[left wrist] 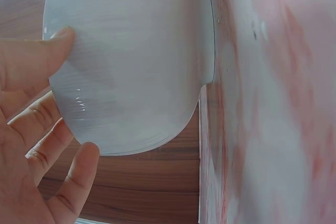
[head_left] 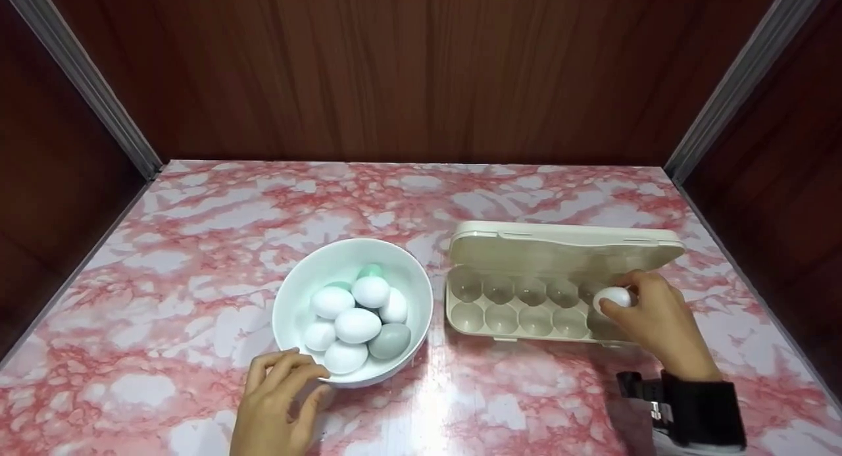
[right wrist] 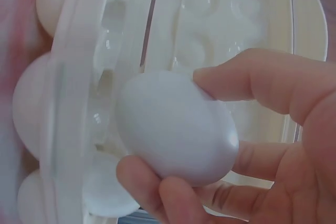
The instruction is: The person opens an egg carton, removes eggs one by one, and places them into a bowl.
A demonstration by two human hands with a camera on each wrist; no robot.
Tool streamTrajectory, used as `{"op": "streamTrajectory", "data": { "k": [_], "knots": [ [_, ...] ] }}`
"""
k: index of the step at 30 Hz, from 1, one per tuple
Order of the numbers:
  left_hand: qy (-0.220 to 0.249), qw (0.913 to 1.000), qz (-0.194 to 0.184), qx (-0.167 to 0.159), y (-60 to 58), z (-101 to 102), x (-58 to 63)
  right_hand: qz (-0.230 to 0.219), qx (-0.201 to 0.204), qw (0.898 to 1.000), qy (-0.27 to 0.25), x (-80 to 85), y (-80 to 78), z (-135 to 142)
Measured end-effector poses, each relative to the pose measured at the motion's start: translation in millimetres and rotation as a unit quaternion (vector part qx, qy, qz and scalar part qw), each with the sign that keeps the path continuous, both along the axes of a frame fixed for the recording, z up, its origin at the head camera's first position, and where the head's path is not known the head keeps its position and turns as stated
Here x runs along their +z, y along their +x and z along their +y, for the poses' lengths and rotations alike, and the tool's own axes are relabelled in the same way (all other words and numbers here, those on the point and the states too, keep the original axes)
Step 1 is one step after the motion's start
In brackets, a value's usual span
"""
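Observation:
My right hand [head_left: 658,321] pinches a white egg [right wrist: 176,127] between thumb and fingertips, over the right end of a cream egg carton [head_left: 506,337]. Its lid [head_left: 566,235] stands raised along the back edge. Two rows of round cups show to the left of the hand, with no eggs in them. Below the held egg, another white rounded shape [right wrist: 107,190] shows among the cups in the right wrist view. My left hand [head_left: 276,400] grips the near left rim of a white bowl [left wrist: 131,61], thumb against its outer wall. Several white eggs [head_left: 358,326] and a grey-green egg [head_left: 390,341] lie inside.
Pale green eggs [head_left: 370,270] show partly behind the white ones in the bowl. The bowl and carton stand side by side on a red and white marbled table [head_left: 197,245]. Dark wood panels [head_left: 421,74] enclose its back and sides.

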State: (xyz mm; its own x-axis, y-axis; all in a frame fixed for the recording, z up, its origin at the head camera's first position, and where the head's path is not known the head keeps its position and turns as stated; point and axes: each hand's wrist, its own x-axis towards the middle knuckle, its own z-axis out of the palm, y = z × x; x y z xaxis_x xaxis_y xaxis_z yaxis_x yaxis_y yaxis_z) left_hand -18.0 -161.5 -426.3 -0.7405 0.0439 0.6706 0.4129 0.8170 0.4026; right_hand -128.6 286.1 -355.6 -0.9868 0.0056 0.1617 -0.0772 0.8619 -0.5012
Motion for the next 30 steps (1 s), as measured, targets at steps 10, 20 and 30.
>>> {"op": "streamTrajectory", "data": {
  "k": [10, 20, 30],
  "knots": [
    [0.006, 1.0000, -0.001, 0.002, 1.4, 1.1, 0.1, -0.004, 0.023, 1.000, -0.002, 2.8, 2.5, -16.8],
    [0.007, 0.9998, -0.017, 0.002, 1.9, 2.4, 1.5, 0.042, 0.039, 0.998, 0.016, 7.7, 8.8, -38.8],
    [0.021, 0.9996, -0.015, -0.007, 1.8, 2.2, 2.4, 0.011, 0.073, 0.997, -0.034, 16.6, 13.4, -77.6]
  ]
}}
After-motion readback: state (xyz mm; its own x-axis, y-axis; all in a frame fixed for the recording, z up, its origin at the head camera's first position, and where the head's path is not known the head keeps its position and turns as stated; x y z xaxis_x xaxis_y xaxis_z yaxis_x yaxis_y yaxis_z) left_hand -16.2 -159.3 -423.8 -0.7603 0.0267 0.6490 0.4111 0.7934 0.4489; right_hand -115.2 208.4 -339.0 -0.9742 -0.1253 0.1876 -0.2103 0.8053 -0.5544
